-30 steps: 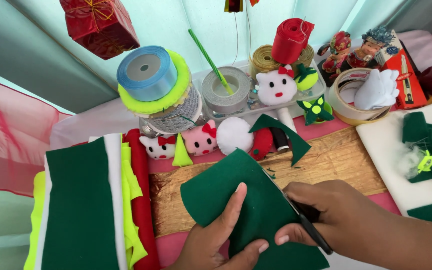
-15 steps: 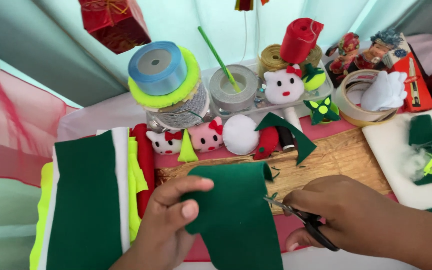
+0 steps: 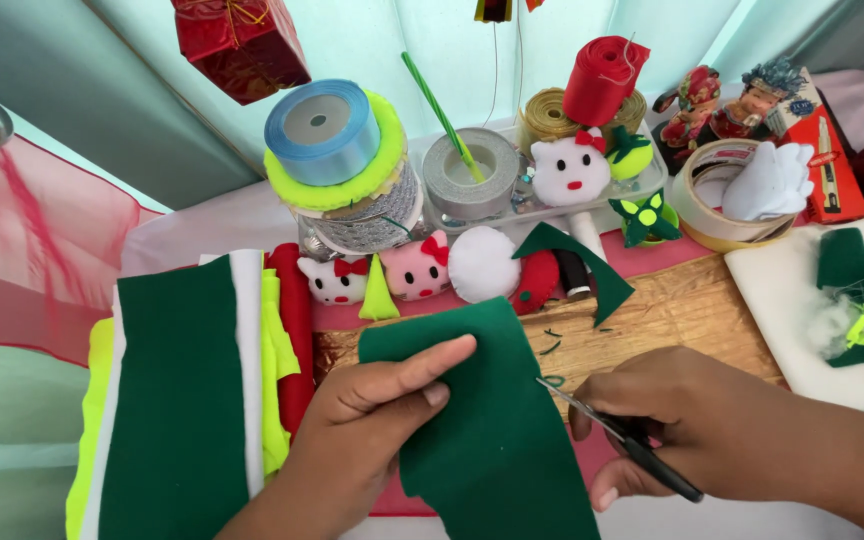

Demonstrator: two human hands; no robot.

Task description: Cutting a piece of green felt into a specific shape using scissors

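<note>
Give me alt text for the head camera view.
A person's left hand holds a dark green felt piece while the right hand holds scissors at its edge. Behind lie ribbon spools, small plush toys and stacked felt sheets.

The felt piece is dark green, scissors have black handles, ribbon roll is light blue on a neon yellow-green one, gift box shiny red, wood board golden brown

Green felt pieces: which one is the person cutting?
The dark green felt piece gripped by the left hand, with the right hand's scissors at its edge; the others lie untouched.
</note>
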